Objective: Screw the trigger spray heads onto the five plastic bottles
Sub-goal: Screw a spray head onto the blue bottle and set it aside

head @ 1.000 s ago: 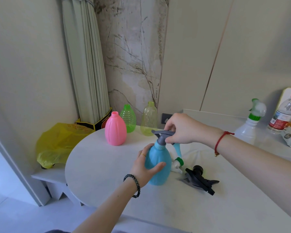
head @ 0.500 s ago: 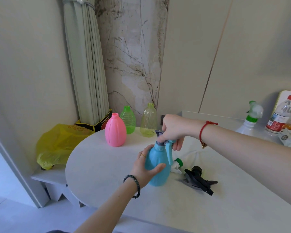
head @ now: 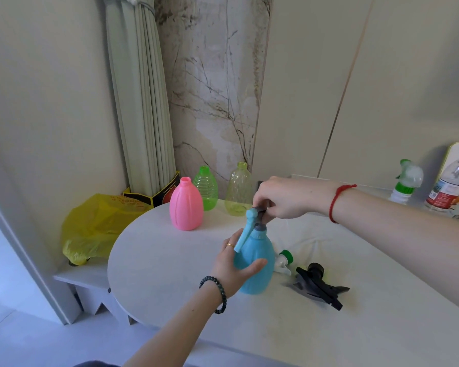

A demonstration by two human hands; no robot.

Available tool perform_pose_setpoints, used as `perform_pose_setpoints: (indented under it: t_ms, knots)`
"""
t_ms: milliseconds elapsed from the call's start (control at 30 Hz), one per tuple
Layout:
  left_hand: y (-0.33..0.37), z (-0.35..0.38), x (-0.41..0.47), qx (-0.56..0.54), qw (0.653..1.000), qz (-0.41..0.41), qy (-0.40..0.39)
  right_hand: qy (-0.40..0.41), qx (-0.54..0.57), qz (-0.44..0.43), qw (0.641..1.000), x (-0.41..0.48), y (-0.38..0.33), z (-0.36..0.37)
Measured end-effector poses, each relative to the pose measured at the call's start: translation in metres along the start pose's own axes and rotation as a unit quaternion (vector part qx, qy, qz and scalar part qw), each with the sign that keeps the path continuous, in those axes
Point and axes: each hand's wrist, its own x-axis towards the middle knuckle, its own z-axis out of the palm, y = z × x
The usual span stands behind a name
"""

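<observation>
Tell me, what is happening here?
A person screws a grey-and-blue trigger spray head onto a rounded blue plastic bottle: left hand holds its body, right hand grips the head. The pink plastic bottle, green plastic bottle and yellowish plastic bottle behind stand headless. A black spray head and a white-green spray head lie beside.

Beige walls (head: 51, 88), marble panel (head: 215, 83), tied curtain (head: 141, 107), white rounded table (head: 157, 260), pale floor (head: 11, 340).
</observation>
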Motion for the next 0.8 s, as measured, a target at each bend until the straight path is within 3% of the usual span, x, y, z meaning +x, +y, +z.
perform_pose_setpoints:
  t_ms: [233, 567, 800]
  knots:
    - [0.003, -0.002, 0.0, 0.008, 1.0, -0.003, -0.018, 0.016, -0.087, -0.09, 0.992, -0.003, 0.008, 0.003]
    - [0.003, -0.002, 0.002, 0.009, 1.0, -0.006, -0.025, 0.068, -0.255, -0.233, 0.936, 0.001, 0.027, 0.001]
    - [0.0, -0.002, 0.003, 0.0, 1.0, 0.001, -0.018, 0.03, -0.237, -0.169, 0.956, 0.006, 0.023, -0.003]
